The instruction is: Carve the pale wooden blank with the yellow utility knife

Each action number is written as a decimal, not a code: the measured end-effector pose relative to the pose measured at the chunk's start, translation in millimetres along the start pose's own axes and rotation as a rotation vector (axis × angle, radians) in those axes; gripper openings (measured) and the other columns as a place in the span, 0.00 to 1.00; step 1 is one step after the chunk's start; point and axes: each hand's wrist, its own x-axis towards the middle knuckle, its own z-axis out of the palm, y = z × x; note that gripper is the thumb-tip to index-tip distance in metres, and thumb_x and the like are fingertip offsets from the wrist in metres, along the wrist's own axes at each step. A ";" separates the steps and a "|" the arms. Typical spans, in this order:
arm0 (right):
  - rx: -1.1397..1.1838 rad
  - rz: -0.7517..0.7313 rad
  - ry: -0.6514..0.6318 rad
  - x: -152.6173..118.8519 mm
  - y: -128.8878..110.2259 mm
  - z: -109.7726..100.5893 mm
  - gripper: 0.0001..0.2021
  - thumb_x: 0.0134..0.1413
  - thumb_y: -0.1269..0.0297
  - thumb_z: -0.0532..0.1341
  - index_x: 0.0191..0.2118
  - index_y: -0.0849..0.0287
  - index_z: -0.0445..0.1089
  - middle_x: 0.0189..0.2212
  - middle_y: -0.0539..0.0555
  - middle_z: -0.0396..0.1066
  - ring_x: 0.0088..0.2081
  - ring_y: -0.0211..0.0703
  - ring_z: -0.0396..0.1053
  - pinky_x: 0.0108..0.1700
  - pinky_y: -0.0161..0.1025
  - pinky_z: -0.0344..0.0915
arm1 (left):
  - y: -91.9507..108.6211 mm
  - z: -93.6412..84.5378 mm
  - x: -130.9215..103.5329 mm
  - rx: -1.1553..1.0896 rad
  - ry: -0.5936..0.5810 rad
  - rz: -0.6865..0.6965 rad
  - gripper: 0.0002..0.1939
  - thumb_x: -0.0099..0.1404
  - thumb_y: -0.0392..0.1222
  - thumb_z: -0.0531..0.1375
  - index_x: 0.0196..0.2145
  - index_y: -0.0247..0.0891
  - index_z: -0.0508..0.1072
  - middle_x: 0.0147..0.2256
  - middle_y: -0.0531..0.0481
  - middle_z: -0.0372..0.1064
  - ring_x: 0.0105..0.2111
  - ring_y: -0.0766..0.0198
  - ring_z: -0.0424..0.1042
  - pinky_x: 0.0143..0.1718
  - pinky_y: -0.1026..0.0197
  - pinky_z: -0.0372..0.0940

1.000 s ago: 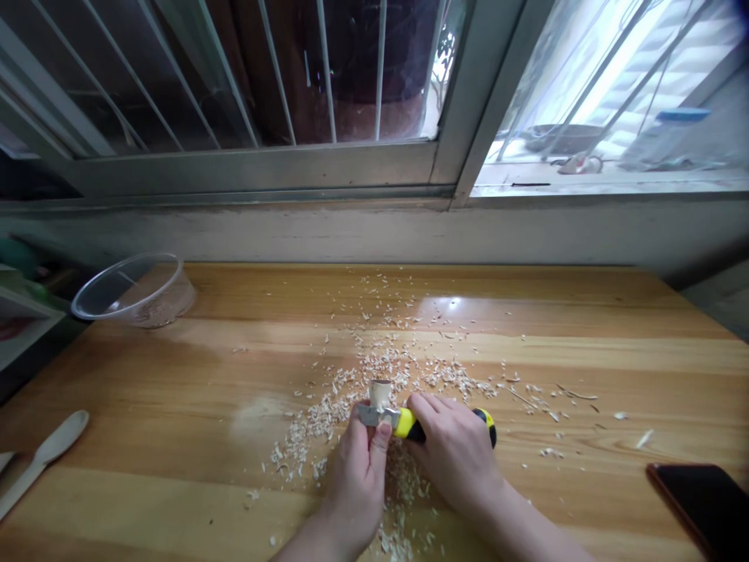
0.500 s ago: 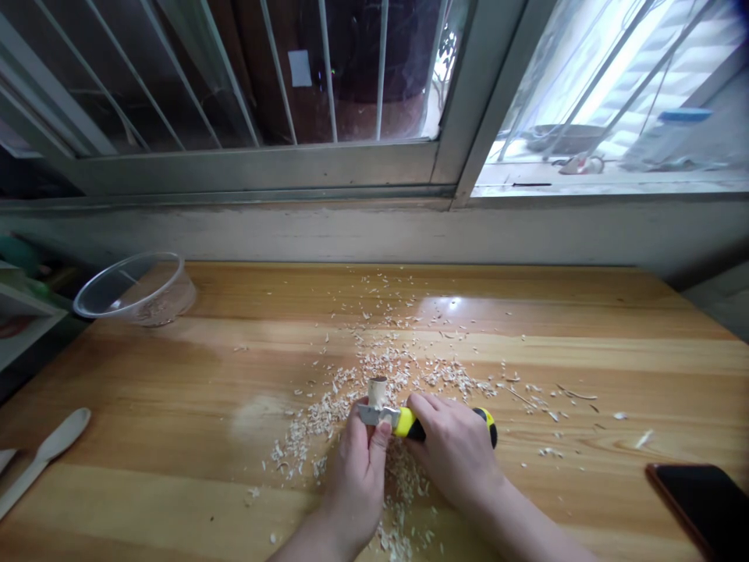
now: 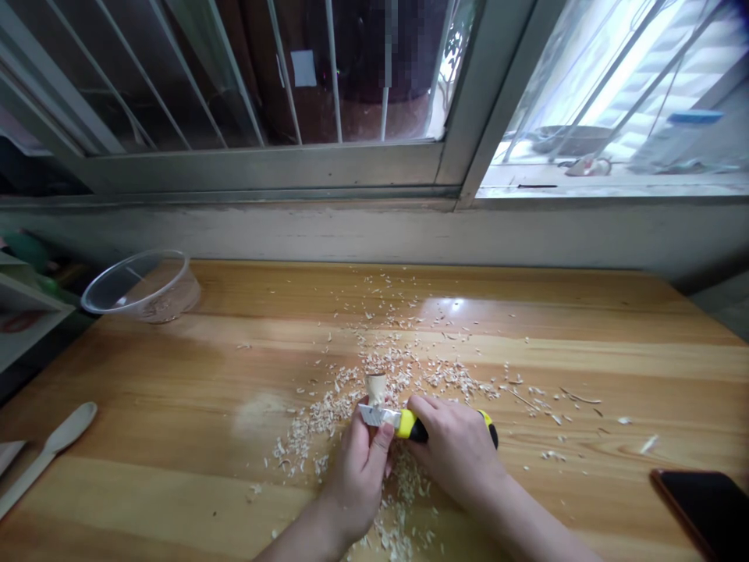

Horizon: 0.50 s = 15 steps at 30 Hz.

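Observation:
My left hand [image 3: 360, 468] is closed around a short piece of wood [image 3: 375, 385], whose pale, carved upper end stands up above the fingers; the lower part is hidden in the hand. My right hand [image 3: 459, 445] grips the yellow and black handle of a utility knife [image 3: 407, 424]. Its metal blade lies across the wood just below the pale end, and my left thumb rests by the blade. Pale wood shavings [image 3: 328, 421] lie scattered on the table around and beyond both hands.
A clear plastic bowl [image 3: 146, 300] stands at the table's back left. A wooden spoon [image 3: 55, 449] lies at the left edge, and a phone [image 3: 708, 507] at the front right. Behind the wooden table [image 3: 175, 406] is a barred window [image 3: 275, 172].
The knife blade has tilted slightly against the wood, showing more of its flat face. Both hands keep their hold in nearly the same place. The view has shifted slightly.

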 end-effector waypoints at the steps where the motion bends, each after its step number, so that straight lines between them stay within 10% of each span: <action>1: -0.007 0.001 0.004 0.4 0.1 0.1 0.05 0.41 0.69 0.62 0.26 0.55 0.65 0.22 0.47 0.71 0.24 0.40 0.67 0.28 0.34 0.48 | 1.4 0.7 0.7 -0.029 -0.028 -0.018 0.20 0.62 0.59 0.53 0.42 0.41 0.62 0.23 0.59 0.56 0.19 0.71 0.55 0.20 0.68 0.52; 15: -0.029 -0.018 0.003 0.1 1.6 -2.7 0.04 0.41 0.69 0.62 0.26 0.56 0.65 0.22 0.47 0.70 0.24 0.40 0.66 0.27 0.34 0.47 | 13.6 5.1 4.0 -0.233 -0.097 -0.056 0.23 0.56 0.60 0.60 0.37 0.39 0.59 0.21 0.63 0.55 0.15 0.77 0.50 0.15 0.72 0.48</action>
